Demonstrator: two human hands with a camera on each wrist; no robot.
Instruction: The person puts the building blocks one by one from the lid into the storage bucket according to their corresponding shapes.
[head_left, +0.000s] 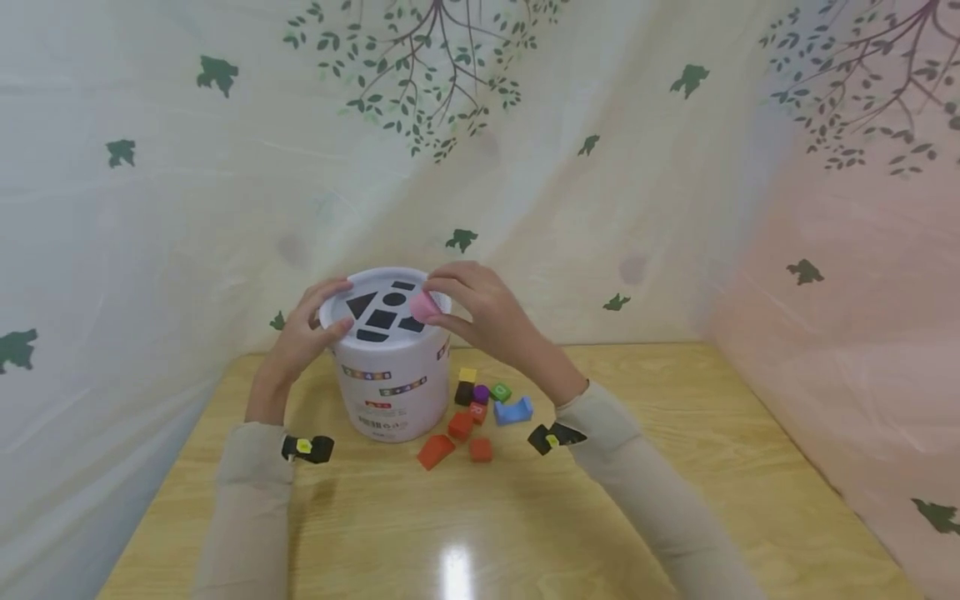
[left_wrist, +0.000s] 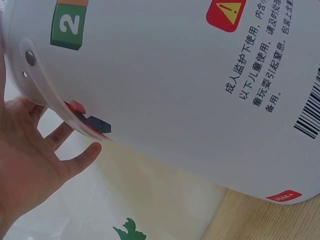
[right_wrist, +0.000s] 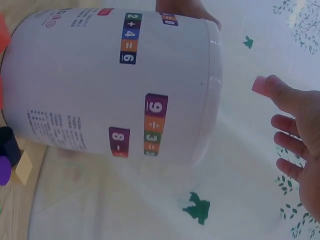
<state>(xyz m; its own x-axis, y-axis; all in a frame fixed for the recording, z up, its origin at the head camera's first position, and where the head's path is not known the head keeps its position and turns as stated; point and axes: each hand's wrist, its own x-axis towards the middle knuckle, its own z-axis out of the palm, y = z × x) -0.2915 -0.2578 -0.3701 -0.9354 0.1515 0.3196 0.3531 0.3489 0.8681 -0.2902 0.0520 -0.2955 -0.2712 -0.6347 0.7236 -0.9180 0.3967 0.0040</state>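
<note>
A white bucket [head_left: 390,392] stands upright, its lid [head_left: 354,333] pierced with dark holes of several shapes, among them a triangle, a circle and a square. On the bucket's left side my left hand [head_left: 303,327] holds the rim, thumb and fingers reaching over the edge. In the left wrist view this hand [left_wrist: 35,160] is beside the bucket's white handle [left_wrist: 52,97]. Between thumb and fingers, my right hand [head_left: 480,308] pinches a pink block [head_left: 423,307] over the right part of the lid. The right wrist view shows the block [right_wrist: 260,85] at the thumb tip, above the lid's level.
Right of the bucket several loose blocks lie on the wooden table [head_left: 375,517]: a blue arch [head_left: 513,411], a green block [head_left: 500,392], a purple block [head_left: 481,393], a yellow one [head_left: 467,375] and red ones [head_left: 436,452]. A patterned curtain [head_left: 555,208] hangs behind the table.
</note>
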